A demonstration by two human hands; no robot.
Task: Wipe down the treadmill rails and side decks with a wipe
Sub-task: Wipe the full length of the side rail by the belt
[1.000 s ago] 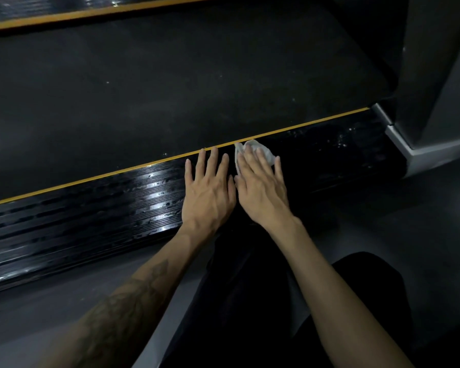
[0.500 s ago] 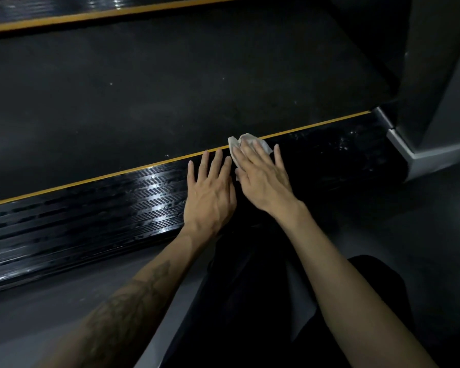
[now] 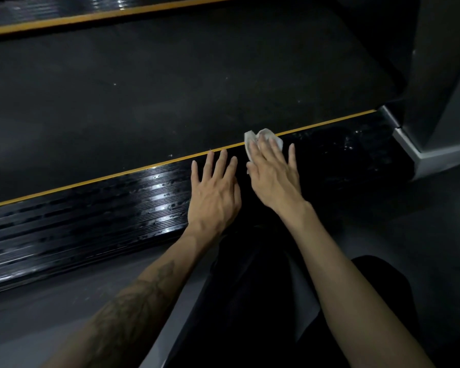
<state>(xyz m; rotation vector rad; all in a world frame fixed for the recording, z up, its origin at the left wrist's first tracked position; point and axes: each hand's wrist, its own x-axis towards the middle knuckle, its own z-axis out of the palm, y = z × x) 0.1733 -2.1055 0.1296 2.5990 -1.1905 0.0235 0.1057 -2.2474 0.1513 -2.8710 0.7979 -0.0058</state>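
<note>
No readable text, labels or numbers anywhere.

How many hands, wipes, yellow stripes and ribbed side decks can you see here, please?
Hands: 2 (left hand, right hand)
White wipe: 1
Yellow stripes: 2 (near stripe, far stripe)
Ribbed side decks: 2 (near deck, far deck)
Total: 7

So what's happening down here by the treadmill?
A person is cleaning the treadmill's near side deck. The right hand presses a white wipe flat against the deck by its yellow edge stripe. The left hand lies open on the deck beside it. The deck left of the hands looks shiny and wet.
</note>
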